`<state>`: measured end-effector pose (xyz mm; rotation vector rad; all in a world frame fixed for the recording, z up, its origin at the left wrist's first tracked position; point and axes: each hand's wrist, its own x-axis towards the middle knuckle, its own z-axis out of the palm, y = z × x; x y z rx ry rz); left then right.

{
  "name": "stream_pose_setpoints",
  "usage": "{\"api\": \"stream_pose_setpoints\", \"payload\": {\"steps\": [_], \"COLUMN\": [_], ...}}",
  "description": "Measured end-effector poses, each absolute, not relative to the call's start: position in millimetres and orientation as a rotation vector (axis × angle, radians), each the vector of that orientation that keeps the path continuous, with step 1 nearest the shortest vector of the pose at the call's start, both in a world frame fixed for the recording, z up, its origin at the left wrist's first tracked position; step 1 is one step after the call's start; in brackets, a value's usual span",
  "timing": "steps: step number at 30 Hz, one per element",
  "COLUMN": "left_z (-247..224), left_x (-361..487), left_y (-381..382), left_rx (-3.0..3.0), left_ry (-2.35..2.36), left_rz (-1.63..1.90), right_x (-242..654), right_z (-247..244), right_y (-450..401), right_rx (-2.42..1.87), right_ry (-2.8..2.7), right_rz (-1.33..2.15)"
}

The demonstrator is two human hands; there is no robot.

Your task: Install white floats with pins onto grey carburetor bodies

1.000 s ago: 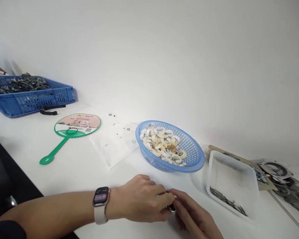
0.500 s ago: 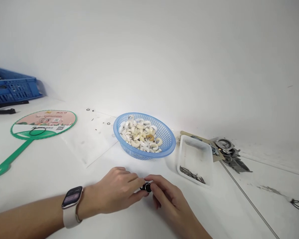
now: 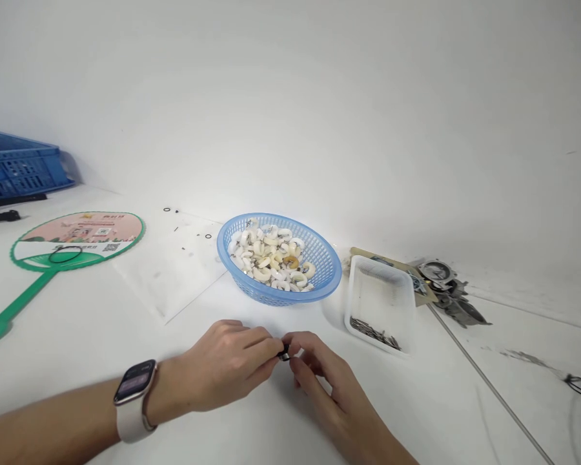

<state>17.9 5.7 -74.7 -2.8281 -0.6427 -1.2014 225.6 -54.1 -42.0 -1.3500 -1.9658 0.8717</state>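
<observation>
At far left a blue crate (image 3: 14, 169) and a green fan (image 3: 62, 248) lie well apart from the work; nearer, the left hand (image 3: 223, 371), watch (image 3: 133, 399) on its wrist, pinches a small dark part (image 3: 285, 353) at its fingertips just above the table (image 3: 101, 336); the right hand (image 3: 329, 387) pinches the same part from the other side; best to keep both grips light and steady, low over the table, near the basket (image 3: 279, 259) and tray (image 3: 380, 302)

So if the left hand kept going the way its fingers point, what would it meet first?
The left hand points right, at the right hand, whose fingers pinch the same small dark part. It meets that part and those fingers at once. The white tray lies farther off.
</observation>
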Motion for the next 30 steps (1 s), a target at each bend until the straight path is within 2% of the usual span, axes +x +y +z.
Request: {"api": "stream_pose_setpoints", "payload": {"steps": [4, 8, 21, 30], "left_z": [-71.7, -67.5, -62.6, -64.5], "left_x": [16.9, 16.3, 14.0, 13.9], "left_y": [7.2, 8.0, 9.7, 8.3], "left_rx": [-2.827, -2.807, -2.750, -2.748], "left_ry": [-0.618, -0.587, -0.506, -0.513], "left_rz": [-1.176, -1.163, -1.110, -1.024], "right_x": [230.3, 232.2, 228.2, 224.3], "right_z": [-49.7, -50.8, -57.2, -49.0], "right_y": [-50.2, -47.4, -49.0, -52.1], "right_rx": [-1.269, -1.211, -1.288, -1.393], "right_ry": [-2.174, -2.242, -2.086, -1.967], "right_rz": [0.467, 0.280, 0.298, 0.443]}}
